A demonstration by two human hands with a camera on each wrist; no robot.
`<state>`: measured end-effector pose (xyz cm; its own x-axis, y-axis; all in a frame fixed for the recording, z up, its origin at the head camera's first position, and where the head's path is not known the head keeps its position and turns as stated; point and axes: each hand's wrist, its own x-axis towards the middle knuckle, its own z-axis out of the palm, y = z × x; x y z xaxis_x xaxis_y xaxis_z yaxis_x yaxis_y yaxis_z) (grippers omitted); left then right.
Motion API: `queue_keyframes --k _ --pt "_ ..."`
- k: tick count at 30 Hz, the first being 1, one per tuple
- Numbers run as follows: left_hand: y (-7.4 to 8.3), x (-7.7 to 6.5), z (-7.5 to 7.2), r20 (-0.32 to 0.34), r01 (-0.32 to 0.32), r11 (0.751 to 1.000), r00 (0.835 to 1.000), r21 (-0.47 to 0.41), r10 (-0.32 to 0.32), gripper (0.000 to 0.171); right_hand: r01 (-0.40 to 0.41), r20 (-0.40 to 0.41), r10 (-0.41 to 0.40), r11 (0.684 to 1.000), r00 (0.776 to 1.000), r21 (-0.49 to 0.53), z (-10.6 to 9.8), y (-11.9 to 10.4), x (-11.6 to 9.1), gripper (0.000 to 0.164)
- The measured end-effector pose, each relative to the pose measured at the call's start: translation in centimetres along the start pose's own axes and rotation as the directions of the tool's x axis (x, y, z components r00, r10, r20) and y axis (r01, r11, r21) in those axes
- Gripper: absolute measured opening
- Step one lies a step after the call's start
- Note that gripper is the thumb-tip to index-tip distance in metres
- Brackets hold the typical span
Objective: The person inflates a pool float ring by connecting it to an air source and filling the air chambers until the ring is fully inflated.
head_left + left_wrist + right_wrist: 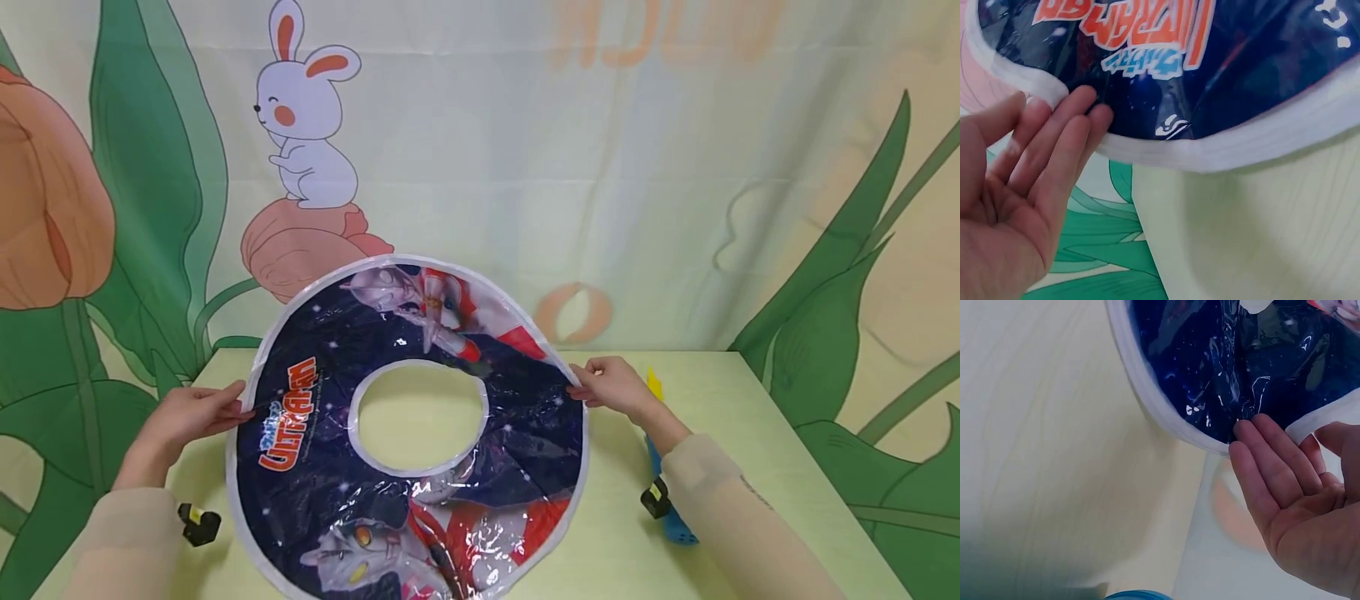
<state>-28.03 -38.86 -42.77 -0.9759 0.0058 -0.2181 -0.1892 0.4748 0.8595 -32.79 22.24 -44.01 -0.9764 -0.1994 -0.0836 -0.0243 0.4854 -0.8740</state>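
A flat, uninflated swim ring [540, 450], dark blue with a white rim and printed figures in red and silver, is held up and spread between both hands. My left hand [191, 414] pinches its left edge close to the orange lettering. In the left wrist view, fingers [1063, 147] lie against the underside of the sheet, with the thumb at the white rim. The right hand [613, 385] pinches the opposite edge. In the right wrist view the sheet [1191, 369] creases near those fingertips. Through the round centre hole the tabletop shows.
Under the ring is a pale green table [600, 554]. A blue object [679, 530] with a yellow tip [655, 384] lies at the right, partly hidden by the right forearm. Behind the table hangs a printed curtain [480, 142] with a rabbit and flowers.
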Motion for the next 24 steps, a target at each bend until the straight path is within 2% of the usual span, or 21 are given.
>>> queue_keyframes --k 5,11,14,18,22,24 --pt "0.4 0.2 0.5 -0.084 0.004 0.998 0.996 0.06 0.001 0.064 0.016 -0.016 -0.017 0.999 1.0 -0.034 -0.1 -0.1 -0.1 0.022" --pt "0.5 0.2 0.4 -0.112 -0.013 0.99 0.993 0.14 0.029 0.056 0.014 -0.024 -0.015 0.998 1.0 -0.064 -0.5 -0.1 -0.4 0.025" --pt "0.3 0.2 0.2 -0.105 -0.045 0.988 0.993 0.148 0.061 0.05 0.014 -0.036 -0.016 0.999 0.999 -0.048 -0.8 -0.2 -0.4 0.025" --pt "0.1 0.0 -0.2 -0.08 -0.075 0.985 0.993 0.157 0.088 0.056 0.009 -0.037 -0.009 1.0 0.999 0.004 -1.2 -0.4 -0.6 0.024" --pt "0.3 -0.1 -0.3 -0.033 -0.074 0.989 0.996 0.132 0.079 0.064 0.017 -0.01 -0.017 0.997 1.0 0.073 -1.5 -0.7 -0.9 0.026" --pt "0.4 -0.1 -0.3 -0.002 -0.048 0.992 0.999 0.12 0.049 0.065 0.015 0.018 -0.017 0.994 1.0 0.113 -1.5 -0.7 -0.9 0.032"
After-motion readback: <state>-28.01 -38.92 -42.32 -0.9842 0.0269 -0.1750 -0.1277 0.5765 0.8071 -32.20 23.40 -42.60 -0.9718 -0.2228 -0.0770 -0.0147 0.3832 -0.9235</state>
